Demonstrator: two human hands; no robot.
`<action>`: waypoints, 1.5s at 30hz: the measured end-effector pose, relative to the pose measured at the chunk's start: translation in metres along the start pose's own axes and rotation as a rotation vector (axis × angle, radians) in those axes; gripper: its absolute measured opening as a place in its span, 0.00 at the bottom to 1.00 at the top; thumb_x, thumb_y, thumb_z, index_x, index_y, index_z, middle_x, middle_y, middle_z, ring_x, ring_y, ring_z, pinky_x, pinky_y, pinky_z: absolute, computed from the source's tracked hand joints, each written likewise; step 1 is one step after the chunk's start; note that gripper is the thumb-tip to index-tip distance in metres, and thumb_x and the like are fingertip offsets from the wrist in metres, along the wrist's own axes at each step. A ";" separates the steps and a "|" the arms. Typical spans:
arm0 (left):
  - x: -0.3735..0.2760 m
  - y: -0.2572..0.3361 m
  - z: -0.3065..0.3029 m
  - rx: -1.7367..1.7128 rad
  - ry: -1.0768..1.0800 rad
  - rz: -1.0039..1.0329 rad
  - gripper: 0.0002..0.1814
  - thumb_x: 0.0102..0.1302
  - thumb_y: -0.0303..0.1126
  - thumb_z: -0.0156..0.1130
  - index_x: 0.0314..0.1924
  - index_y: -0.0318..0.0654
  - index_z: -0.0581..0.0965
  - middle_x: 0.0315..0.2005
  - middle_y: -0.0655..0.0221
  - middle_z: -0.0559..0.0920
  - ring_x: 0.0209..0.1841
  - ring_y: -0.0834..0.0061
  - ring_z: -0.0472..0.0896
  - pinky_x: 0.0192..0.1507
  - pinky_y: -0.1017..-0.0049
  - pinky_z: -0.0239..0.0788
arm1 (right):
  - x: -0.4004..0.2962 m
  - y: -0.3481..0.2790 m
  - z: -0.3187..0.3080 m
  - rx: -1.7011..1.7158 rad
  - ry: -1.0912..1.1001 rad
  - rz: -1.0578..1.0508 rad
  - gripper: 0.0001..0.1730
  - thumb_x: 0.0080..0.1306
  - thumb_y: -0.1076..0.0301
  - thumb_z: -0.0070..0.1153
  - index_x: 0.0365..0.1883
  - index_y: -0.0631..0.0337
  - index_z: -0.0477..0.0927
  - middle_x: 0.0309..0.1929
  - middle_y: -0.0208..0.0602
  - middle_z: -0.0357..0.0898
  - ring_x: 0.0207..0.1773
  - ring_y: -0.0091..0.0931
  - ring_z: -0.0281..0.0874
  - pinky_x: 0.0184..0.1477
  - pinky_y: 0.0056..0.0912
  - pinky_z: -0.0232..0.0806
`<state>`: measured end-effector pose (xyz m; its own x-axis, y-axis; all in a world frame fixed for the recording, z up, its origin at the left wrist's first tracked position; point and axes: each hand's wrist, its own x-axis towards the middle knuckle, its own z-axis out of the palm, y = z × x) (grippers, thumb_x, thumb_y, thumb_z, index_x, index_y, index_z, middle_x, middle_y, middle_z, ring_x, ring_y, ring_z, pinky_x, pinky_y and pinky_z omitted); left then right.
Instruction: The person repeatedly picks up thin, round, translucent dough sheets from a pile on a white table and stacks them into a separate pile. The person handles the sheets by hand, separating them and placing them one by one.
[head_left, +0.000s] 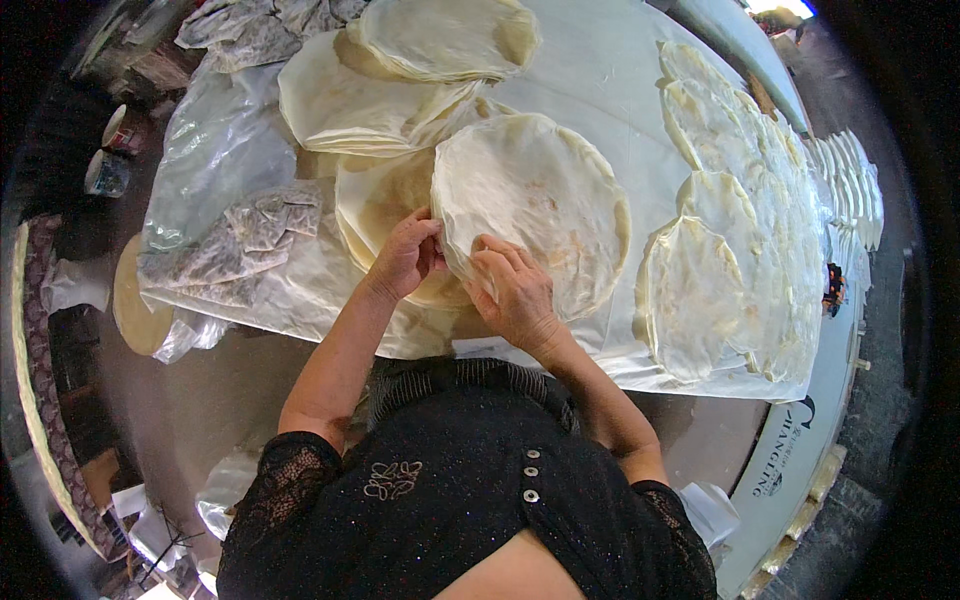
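Note:
A stack of thin round flatbreads (540, 187) lies in front of me, pale with a few brown spots. My left hand (411, 251) pinches the stack's left edge between thumb and fingers. At the lower left of the same stack, my right hand (514, 289) rests with bent fingers on the edge; whether it grips a sheet cannot be told. Beneath and to the left, more round flatbreads (382, 195) show partly. Folded flatbreads (360, 105) and another round pile (450, 37) lie farther back.
Overlapping flatbreads (697, 300) cover the table's right side. Plastic sheeting (225, 142) and a patterned cloth (255, 240) lie left. A round board (140, 300) juts out beside the table's left edge. Two tubs (107, 174) stand farther left, and white packages (851, 180) are stacked far right.

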<state>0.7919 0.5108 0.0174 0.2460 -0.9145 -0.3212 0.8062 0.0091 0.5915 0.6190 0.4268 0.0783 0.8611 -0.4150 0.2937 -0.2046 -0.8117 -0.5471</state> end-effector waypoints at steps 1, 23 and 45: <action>0.000 0.002 0.000 -0.007 -0.023 -0.004 0.18 0.65 0.33 0.50 0.54 0.39 0.71 0.40 0.69 0.81 0.36 0.77 0.82 0.40 0.73 0.77 | 0.000 0.000 0.002 -0.027 0.014 -0.016 0.16 0.54 0.71 0.62 0.41 0.62 0.76 0.53 0.43 0.76 0.53 0.39 0.75 0.51 0.36 0.69; 0.011 -0.006 0.004 0.205 0.186 -0.063 0.26 0.56 0.30 0.60 0.56 0.34 0.68 0.43 0.64 0.79 0.41 0.74 0.80 0.39 0.75 0.75 | -0.015 0.016 0.003 0.132 0.173 0.116 0.09 0.55 0.74 0.59 0.35 0.61 0.78 0.43 0.45 0.82 0.41 0.39 0.81 0.41 0.35 0.73; -0.009 -0.037 0.083 0.171 0.491 0.040 0.18 0.57 0.20 0.56 0.50 0.33 0.74 0.42 0.64 0.80 0.42 0.72 0.80 0.42 0.74 0.74 | 0.017 0.022 -0.013 -0.010 -0.108 0.022 0.26 0.53 0.68 0.52 0.53 0.65 0.72 0.42 0.47 0.79 0.43 0.41 0.79 0.44 0.42 0.71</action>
<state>0.7153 0.4849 0.0603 0.5316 -0.6167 -0.5806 0.7014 -0.0637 0.7099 0.6231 0.3969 0.0813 0.9014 -0.3867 0.1948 -0.2284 -0.8069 -0.5447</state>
